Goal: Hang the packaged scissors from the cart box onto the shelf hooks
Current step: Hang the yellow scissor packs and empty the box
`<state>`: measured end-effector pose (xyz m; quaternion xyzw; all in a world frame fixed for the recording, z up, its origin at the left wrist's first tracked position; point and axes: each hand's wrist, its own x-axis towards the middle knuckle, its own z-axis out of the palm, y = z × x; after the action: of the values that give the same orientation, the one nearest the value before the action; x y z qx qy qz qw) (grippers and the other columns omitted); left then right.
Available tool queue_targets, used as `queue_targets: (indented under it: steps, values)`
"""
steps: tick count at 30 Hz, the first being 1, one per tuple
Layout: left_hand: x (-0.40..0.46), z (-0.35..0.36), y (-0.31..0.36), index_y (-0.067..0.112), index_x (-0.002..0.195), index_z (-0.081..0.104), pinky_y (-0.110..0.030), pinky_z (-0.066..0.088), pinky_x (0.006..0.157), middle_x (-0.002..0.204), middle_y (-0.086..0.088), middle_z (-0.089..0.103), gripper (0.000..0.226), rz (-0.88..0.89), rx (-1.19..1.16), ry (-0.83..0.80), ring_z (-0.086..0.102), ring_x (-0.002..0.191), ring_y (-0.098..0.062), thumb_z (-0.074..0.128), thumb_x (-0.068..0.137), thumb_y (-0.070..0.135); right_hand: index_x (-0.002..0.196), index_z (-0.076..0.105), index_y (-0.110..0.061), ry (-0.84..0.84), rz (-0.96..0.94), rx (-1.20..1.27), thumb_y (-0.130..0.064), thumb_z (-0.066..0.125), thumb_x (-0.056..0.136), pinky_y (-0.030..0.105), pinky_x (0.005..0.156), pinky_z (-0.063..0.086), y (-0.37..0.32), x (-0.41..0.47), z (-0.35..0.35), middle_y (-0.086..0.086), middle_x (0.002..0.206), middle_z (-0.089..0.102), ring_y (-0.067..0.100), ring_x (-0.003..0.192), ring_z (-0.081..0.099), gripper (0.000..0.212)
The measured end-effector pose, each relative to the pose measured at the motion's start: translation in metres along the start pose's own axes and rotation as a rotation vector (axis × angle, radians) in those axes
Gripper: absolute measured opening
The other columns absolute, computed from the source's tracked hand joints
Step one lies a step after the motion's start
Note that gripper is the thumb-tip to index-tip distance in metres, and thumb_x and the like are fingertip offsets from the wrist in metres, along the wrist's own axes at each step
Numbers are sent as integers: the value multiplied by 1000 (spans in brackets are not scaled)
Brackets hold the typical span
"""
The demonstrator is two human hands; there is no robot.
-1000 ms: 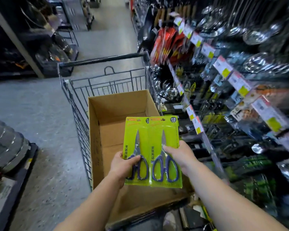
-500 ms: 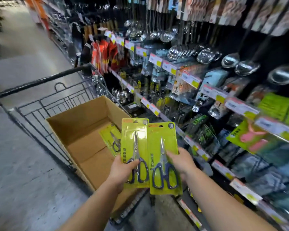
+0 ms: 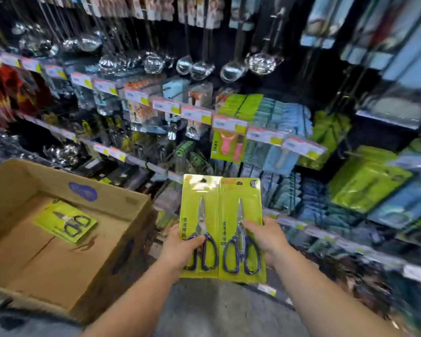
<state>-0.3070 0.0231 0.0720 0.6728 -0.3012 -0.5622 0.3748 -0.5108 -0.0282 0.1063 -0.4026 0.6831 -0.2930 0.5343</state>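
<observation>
A: What do the hands hold?
B: The left hand [image 3: 180, 249] grips the left scissors pack [image 3: 199, 227]; the right hand [image 3: 269, 239] grips the right scissors pack [image 3: 241, 229]. Both packs stand upright, side by side, before the shelf hooks [image 3: 231, 105].
A: Any others?
B: A third scissors pack [image 3: 66, 221] lies flat in the cardboard box [image 3: 122, 215], to the left.

Steel ladles [image 3: 231, 69] hang in a row along the top of the display, bowls down. Below them run price tags [image 3: 229, 122] in white, pink and yellow, with a pink peeler [image 3: 229, 147] on a green card just under one. Blue packets [image 3: 287, 117] and green packets [image 3: 365, 183] fill the right side; red packs [image 3: 0, 93] sit far left.
</observation>
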Motion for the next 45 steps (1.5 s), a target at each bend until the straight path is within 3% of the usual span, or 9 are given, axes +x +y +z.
queue_targets:
  steps: [3, 8, 12, 16, 20, 27, 35, 40, 45]
  values:
    - [-22, 59, -1, 14, 105, 64, -36, 58, 75, 96, -5, 75, 26, 15, 55, -46, 71, 86, -18, 78, 83, 18, 88, 62, -22, 71, 5, 49, -19, 75, 86, 39, 93, 51, 27, -26, -62, 0, 96, 69, 22, 94, 65, 14]
    - [-60, 156, -17, 9, 130, 55, -40, 52, 95, 119, -6, 68, 62, 77, 221, -109, 65, 106, -24, 81, 78, 31, 88, 65, -20, 202, -54, -35, -23, 71, 89, 35, 83, 51, 74, -67, -163, 1, 92, 70, 20, 86, 64, 7]
    - [-95, 225, -22, 11, 121, 57, -34, 48, 87, 118, -4, 65, 48, 123, 299, -197, 61, 106, -21, 77, 83, 33, 88, 69, -17, 298, -75, -57, -24, 69, 90, 25, 64, 47, 107, -101, -231, 4, 85, 70, 16, 74, 62, 7]
    - [-120, 284, -31, 14, 113, 65, -30, 48, 84, 110, -3, 71, 34, 169, 333, -300, 64, 100, -19, 77, 84, 28, 95, 71, -10, 390, -49, -63, -25, 66, 91, 44, 86, 53, 133, -129, -289, 15, 96, 73, 32, 92, 68, 16]
    - [-135, 332, -33, 20, 100, 69, -32, 50, 88, 105, 1, 71, 20, 202, 397, -347, 64, 99, -19, 77, 84, 27, 91, 70, -4, 454, 2, 4, -27, 65, 89, 34, 70, 49, 158, -138, -333, 5, 76, 68, 28, 74, 63, 24]
    - [-129, 378, -22, 21, 97, 60, -30, 43, 85, 102, 2, 66, 19, 201, 437, -412, 58, 99, -16, 75, 86, 26, 99, 68, -16, 509, 46, 119, -26, 70, 88, 33, 77, 54, 180, -123, -370, 0, 90, 74, 21, 85, 68, 15]
    - [-78, 410, 9, 15, 113, 54, -33, 41, 89, 116, 4, 61, 38, 179, 451, -478, 56, 109, -20, 76, 86, 31, 109, 63, -15, 497, 93, 242, -30, 77, 81, 32, 73, 56, 159, -72, -393, 0, 96, 73, 18, 87, 70, 35]
    - [-48, 424, 26, 15, 143, 44, -48, 41, 107, 143, -6, 52, 79, 178, 450, -517, 49, 130, -28, 78, 79, 46, 137, 49, -17, 443, 33, 352, -69, 87, 34, 48, 97, 52, 193, -7, -409, 4, 128, 64, 25, 112, 64, 121]
    - [-29, 432, 26, 12, 140, 46, -51, 41, 108, 140, -8, 55, 78, 149, 418, -498, 52, 126, -29, 80, 77, 44, 143, 40, -17, 409, 43, 421, -59, 82, 46, 50, 103, 47, 162, -11, -409, 6, 138, 57, 26, 119, 60, 113]
